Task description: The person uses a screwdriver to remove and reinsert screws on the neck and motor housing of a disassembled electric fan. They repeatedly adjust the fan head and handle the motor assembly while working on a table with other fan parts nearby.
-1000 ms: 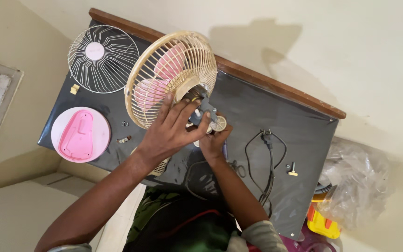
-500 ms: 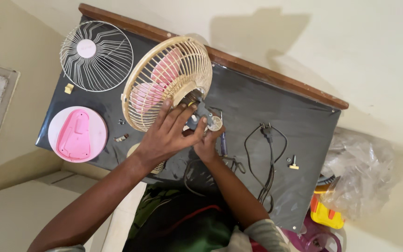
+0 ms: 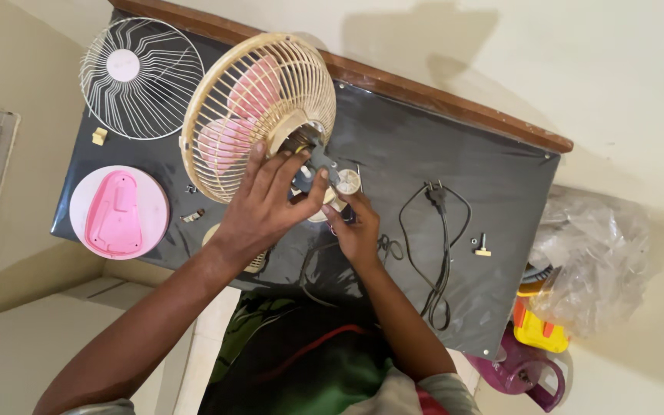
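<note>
A small fan with a cream rear cage (image 3: 259,115) and pink blades (image 3: 249,100) stands tilted on a black-topped table (image 3: 424,161). My left hand (image 3: 267,207) wraps the grey motor block (image 3: 318,165) behind the cage. My right hand (image 3: 356,230) pinches a small part at the motor's underside, just below a round cream knob (image 3: 347,181). What the fingertips grip is hidden.
A loose white front grille (image 3: 141,77) lies at the table's far left, a pink fan base (image 3: 119,213) on a round white disc below it. A black power cord with plug (image 3: 436,230), small screws (image 3: 483,247), a crumpled plastic bag (image 3: 593,261) and a yellow container (image 3: 539,327) sit right.
The view has shifted slightly; the fan and both hands stay together at the motor. My left fingers have closed further over the motor.
</note>
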